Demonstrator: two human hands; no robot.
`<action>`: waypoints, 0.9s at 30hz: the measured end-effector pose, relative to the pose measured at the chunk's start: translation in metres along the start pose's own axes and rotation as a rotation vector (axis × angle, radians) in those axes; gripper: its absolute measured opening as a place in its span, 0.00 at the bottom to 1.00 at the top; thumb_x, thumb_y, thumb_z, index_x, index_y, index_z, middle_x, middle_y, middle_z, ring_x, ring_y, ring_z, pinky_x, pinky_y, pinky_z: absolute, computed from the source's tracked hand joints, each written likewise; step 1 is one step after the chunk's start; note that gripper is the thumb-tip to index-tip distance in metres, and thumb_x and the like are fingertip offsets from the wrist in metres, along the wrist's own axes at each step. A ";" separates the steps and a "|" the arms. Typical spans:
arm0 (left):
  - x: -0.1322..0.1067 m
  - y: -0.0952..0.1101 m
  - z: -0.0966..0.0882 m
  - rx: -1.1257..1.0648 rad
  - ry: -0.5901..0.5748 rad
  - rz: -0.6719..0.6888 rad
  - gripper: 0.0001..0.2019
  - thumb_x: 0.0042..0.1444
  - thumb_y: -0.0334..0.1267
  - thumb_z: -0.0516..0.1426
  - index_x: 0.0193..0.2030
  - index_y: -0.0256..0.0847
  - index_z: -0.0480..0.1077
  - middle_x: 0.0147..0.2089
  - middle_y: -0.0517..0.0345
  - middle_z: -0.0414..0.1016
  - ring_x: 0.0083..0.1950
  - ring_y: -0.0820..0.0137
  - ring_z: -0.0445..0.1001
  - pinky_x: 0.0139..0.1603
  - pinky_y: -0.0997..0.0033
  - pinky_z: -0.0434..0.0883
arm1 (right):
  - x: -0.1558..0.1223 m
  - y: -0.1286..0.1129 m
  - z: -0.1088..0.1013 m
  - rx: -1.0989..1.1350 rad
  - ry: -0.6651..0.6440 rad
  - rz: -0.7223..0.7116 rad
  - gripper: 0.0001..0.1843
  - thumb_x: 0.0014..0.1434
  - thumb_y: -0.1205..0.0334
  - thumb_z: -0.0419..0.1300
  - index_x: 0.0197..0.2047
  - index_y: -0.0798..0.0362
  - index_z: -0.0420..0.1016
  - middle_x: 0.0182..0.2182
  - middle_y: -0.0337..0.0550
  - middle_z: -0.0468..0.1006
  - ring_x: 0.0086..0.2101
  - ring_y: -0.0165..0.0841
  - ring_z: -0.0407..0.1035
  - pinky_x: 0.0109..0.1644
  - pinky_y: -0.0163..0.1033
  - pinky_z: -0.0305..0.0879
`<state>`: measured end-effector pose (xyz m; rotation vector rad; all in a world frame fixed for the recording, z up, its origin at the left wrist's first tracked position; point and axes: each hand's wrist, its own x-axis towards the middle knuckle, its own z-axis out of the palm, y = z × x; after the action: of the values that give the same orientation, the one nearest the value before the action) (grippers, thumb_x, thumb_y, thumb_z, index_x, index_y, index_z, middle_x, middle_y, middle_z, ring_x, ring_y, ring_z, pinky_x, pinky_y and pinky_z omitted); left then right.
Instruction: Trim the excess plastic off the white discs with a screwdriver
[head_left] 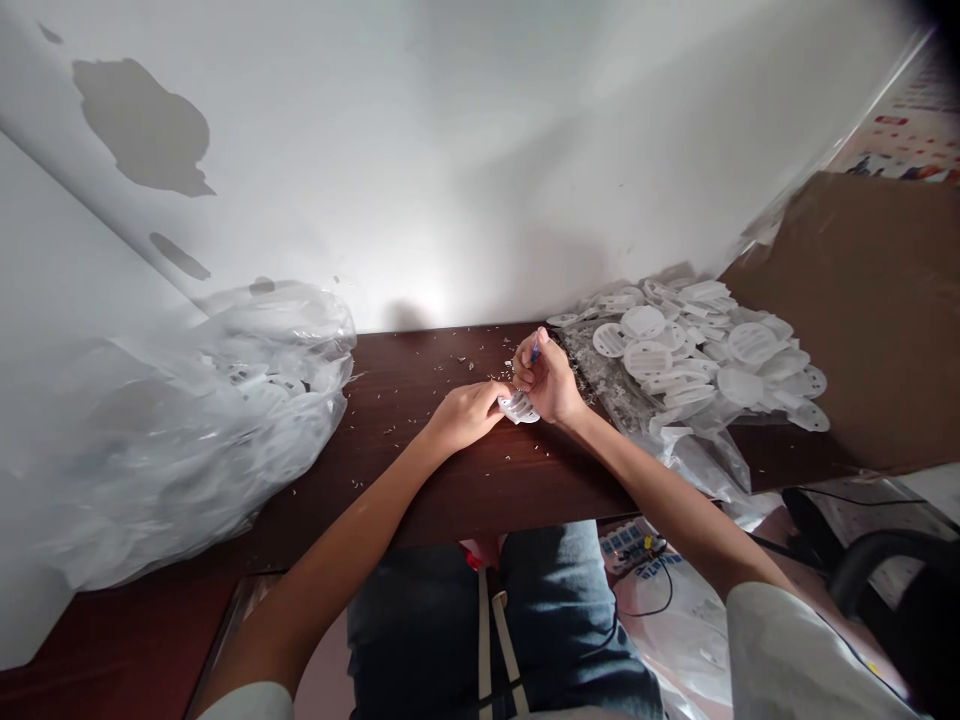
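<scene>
Over the dark table, my left hand (pixel 470 414) is closed, its fingers pinching the left edge of a white slotted plastic disc (pixel 519 407). My right hand (pixel 553 378) is just above and to the right of the disc, its fingers curled round a slim tool with a blue part (pixel 535 353). Most of the tool is hidden in the fingers, so its kind does not show. Small pale shavings or scraps (pixel 461 360) lie scattered on the table around both hands.
A heap of similar white slotted pieces (pixel 697 345) lies on clear plastic at the right, beside a brown cardboard box (pixel 847 320). On the left stands a big clear plastic bag (pixel 202 460) with white pieces inside. A white wall rises behind the table (pixel 465 490). A power strip (pixel 626 545) is below.
</scene>
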<state>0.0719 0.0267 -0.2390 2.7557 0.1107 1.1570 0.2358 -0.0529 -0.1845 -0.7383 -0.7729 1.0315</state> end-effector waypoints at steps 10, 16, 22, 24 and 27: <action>0.001 0.000 0.000 0.044 0.046 0.076 0.10 0.63 0.25 0.59 0.46 0.43 0.68 0.44 0.54 0.84 0.41 0.65 0.85 0.41 0.66 0.79 | -0.001 0.011 0.001 0.023 -0.006 -0.050 0.30 0.63 0.32 0.65 0.28 0.49 0.63 0.25 0.33 0.54 0.23 0.27 0.46 0.24 0.34 0.54; 0.003 0.001 -0.001 0.024 0.080 0.110 0.12 0.62 0.23 0.58 0.48 0.43 0.68 0.46 0.52 0.84 0.45 0.63 0.86 0.43 0.65 0.80 | -0.001 0.008 0.003 0.011 0.051 -0.054 0.31 0.62 0.31 0.65 0.28 0.48 0.62 0.24 0.33 0.54 0.22 0.28 0.47 0.24 0.35 0.54; -0.001 -0.001 0.000 -0.002 0.044 0.036 0.10 0.61 0.24 0.59 0.44 0.43 0.68 0.43 0.54 0.84 0.41 0.65 0.84 0.40 0.67 0.78 | -0.005 0.010 0.006 -0.005 0.105 -0.101 0.30 0.59 0.32 0.69 0.30 0.47 0.63 0.26 0.34 0.57 0.24 0.28 0.50 0.24 0.36 0.56; -0.002 -0.001 0.000 -0.011 0.021 0.019 0.09 0.61 0.25 0.59 0.43 0.43 0.68 0.42 0.56 0.83 0.40 0.65 0.84 0.40 0.67 0.77 | -0.006 0.011 0.006 0.008 0.091 -0.099 0.29 0.59 0.33 0.69 0.30 0.48 0.64 0.27 0.35 0.58 0.24 0.28 0.50 0.24 0.35 0.57; -0.001 -0.001 0.000 -0.015 0.001 0.005 0.09 0.60 0.25 0.58 0.42 0.44 0.67 0.39 0.57 0.82 0.39 0.66 0.83 0.39 0.67 0.76 | -0.006 0.011 0.006 0.010 0.081 -0.088 0.29 0.60 0.34 0.69 0.29 0.48 0.64 0.28 0.35 0.58 0.24 0.28 0.50 0.24 0.35 0.58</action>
<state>0.0710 0.0277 -0.2404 2.7440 0.0952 1.1557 0.2237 -0.0538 -0.1920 -0.7266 -0.7241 0.9200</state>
